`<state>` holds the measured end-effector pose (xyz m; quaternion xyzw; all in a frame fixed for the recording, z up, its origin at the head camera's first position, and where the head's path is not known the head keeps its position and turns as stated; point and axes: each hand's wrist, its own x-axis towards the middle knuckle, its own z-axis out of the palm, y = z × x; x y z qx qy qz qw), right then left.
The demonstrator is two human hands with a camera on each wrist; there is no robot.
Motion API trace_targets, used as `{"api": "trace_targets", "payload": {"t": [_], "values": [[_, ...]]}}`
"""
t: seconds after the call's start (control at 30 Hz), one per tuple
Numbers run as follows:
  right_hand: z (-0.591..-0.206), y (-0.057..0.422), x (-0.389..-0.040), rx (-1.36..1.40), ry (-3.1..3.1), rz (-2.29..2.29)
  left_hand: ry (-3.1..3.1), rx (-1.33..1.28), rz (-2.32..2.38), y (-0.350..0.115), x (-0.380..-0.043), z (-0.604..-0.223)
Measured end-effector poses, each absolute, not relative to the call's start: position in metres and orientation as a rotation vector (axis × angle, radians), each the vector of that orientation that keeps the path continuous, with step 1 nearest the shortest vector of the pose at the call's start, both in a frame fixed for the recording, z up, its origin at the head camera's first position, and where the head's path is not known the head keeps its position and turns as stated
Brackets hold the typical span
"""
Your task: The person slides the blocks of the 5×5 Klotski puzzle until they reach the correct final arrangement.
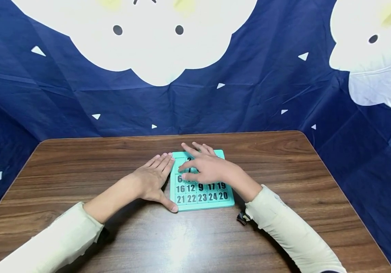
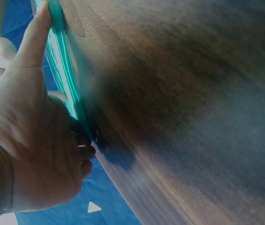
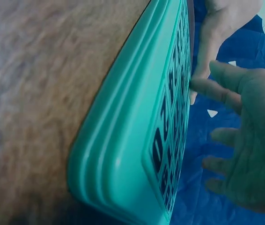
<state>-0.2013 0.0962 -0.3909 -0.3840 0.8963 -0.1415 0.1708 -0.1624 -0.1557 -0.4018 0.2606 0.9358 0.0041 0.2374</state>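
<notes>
Number board: teal, lying flat on the table, around the middle left to right, nearer the far edge than me. Bottom row of tiles reads 21, 22, 23, 24, 20; row above is 16, 12, 9, 17, 19. A 6 shows at the left of the next row up. Most of the upper rows sit under my right hand, so can't read them all.

My left hand is along the board's left side. Thumb out at the near-left corner, the other fingers straight and close together with tips by the far-left edge. Wide gap between thumb and fingers; I'm bracing the side, not wrapped round it.

My right hand is over the board, fingers spread and loosely bent, holding nothing. Index finger points down at the tiles on the left; can't tell if the tip touches. Thumb is just beside it, the other three reach past the far edge.

Outward: pale sleeves on both forearms, a small black piece under the right cuff. Navy cloth with white shapes behind the table.
</notes>
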Motion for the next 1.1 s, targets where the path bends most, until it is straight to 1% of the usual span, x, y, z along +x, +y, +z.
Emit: {"api": "trace_targets", "payload": {"t": [0.23, 0.4, 0.57, 0.87, 1.1], "values": [[-0.392, 0.096, -0.206, -1.03, 2.594, -0.362, 2.57, 0.713, 0.02, -0.157, -0.162, -0.401], [-0.389, 0.104, -0.196, -1.107, 2.532, -0.426, 2.571, 0.715, 0.026, -0.157, -0.162, -0.402], [-0.391, 0.11, -0.185, -1.162, 2.465, -0.379, 2.574, 0.717, 0.02, -0.157, -0.161, -0.401], [-0.392, 0.107, -0.193, -1.062, 2.541, -0.348, 2.576, 0.713, 0.01, -0.157, -0.161, -0.401], [-0.388, 0.134, -0.191, -1.061, 2.603, -0.362, 2.591, 0.727, 0.013, -0.156, -0.159, -0.401]]}}
